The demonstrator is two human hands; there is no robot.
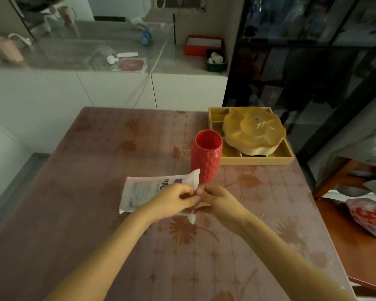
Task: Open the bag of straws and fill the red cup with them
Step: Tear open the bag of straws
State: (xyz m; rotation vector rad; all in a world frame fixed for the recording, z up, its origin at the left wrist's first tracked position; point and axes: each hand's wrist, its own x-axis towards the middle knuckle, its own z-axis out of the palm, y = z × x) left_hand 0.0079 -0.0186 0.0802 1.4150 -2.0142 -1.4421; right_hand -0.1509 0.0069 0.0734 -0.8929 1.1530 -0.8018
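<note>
A tall red cup (206, 155) with a rippled wall stands upright and empty near the middle of the table. Just in front of it lies a white printed bag of straws (143, 190), stretched leftward. My left hand (176, 200) and my right hand (215, 197) meet at the bag's right end, each pinching its edge with thumb and fingers. The hands cover that end of the bag, so whether it is torn cannot be seen. No straws are visible.
A yellow compartment tray (269, 160) with a yellow flower-shaped lidded dish (253, 132) sits right behind the cup. The table (96, 213) has a floral cover. A dark glass cabinet stands at right, a plastic bag (369, 218) on a wooden seat beside the table.
</note>
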